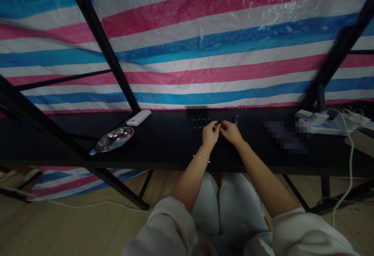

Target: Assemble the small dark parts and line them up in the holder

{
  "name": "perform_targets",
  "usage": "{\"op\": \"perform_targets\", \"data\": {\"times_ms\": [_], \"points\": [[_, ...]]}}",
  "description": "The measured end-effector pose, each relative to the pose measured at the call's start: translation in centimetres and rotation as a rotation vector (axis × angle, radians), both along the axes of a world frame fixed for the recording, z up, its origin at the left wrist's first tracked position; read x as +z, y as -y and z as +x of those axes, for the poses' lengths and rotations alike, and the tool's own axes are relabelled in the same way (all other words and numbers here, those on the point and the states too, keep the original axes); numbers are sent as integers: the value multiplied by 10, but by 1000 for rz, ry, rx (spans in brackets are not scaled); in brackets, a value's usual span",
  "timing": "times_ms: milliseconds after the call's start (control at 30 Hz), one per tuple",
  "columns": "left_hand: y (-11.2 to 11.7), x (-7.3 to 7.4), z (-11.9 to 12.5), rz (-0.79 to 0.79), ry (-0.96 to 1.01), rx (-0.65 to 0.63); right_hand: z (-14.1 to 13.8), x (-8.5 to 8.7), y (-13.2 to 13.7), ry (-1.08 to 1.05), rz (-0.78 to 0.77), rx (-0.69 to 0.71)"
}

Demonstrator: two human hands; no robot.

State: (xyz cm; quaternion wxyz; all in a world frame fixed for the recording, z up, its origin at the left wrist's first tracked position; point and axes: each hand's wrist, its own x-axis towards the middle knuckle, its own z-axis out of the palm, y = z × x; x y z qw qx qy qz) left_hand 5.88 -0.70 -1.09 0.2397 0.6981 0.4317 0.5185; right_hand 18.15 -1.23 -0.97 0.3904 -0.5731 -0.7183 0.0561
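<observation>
Close together over the black table [163, 143], my left hand [209, 134] and my right hand [230, 131] both have their fingers pinched. A small dark piece [218, 122] shows between the fingertips; its kind is too small and dim to make out. Left of my left hand stands a row of several small dark cylinders [200, 123] with pale tops. Just beyond my right hand is a slim, greyish upright piece [237, 119]. Farther back lies a row of several tiny pale pieces [238, 109].
A shiny metal dish [115, 139] and a white oblong box [139, 118] sit on the left. To the right are a white power strip [330, 127] with cables and a blurred-out flat item [284, 137]. Black frame posts [102, 41] stand before a striped plastic sheet [204, 69].
</observation>
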Motion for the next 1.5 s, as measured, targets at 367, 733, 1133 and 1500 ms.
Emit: {"op": "perform_targets", "data": {"times_ms": [367,733,1133,1500], "points": [[1,4,1,-5,41,34,-1,0,3,-3,-2,12],[1,7,0,-42,118,30,-1,1,3,60,-66,-33],[1,6,-2,37,178,83,0,2,5,38,-111,-159],[-5,-5,-2,-74,-85,84,-4,2,4,-128,97,72]]}}
